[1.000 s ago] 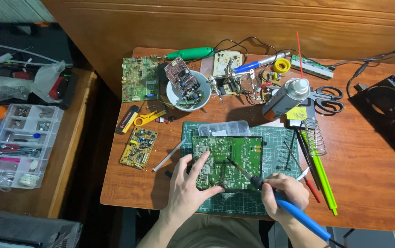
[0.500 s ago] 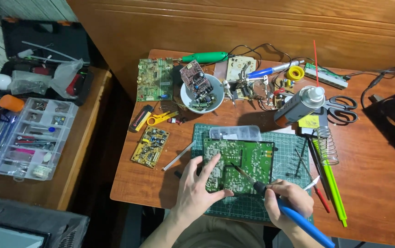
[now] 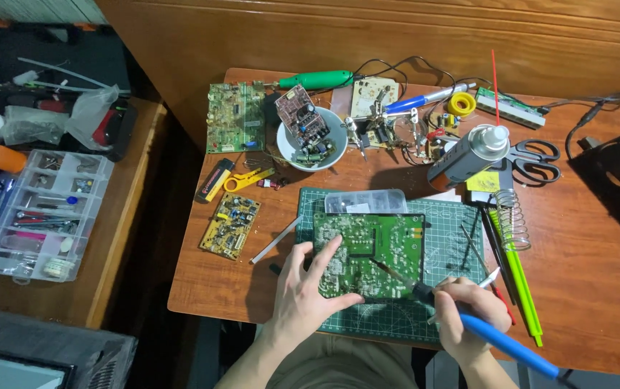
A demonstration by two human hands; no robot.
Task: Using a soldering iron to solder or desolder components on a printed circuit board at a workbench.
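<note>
A green circuit board (image 3: pixel 389 241) lies solder side up on a green cutting mat (image 3: pixel 443 216). My left hand (image 3: pixel 311 288) presses flat on the board's near left corner, fingers spread. My right hand (image 3: pixel 468 313) grips a blue-handled soldering iron (image 3: pixel 497 338); its metal tip (image 3: pixel 389 270) rests on the board's lower middle. A thin strand, perhaps solder wire, also passes through my right fingers.
A white bowl (image 3: pixel 292 155) of parts, a green board (image 3: pixel 234 115), a yellow board (image 3: pixel 229 225), a spray can (image 3: pixel 465 155), scissors (image 3: pixel 533 155) and a coiled iron stand (image 3: pixel 512 216) crowd the wooden table (image 3: pixel 591 288). A clear parts organizer (image 3: pixel 36 216) sits on the left bench.
Both hands stay on the board and iron; the iron tip holds about the same spot. The view has shifted slightly, so the table sits further right in frame.
</note>
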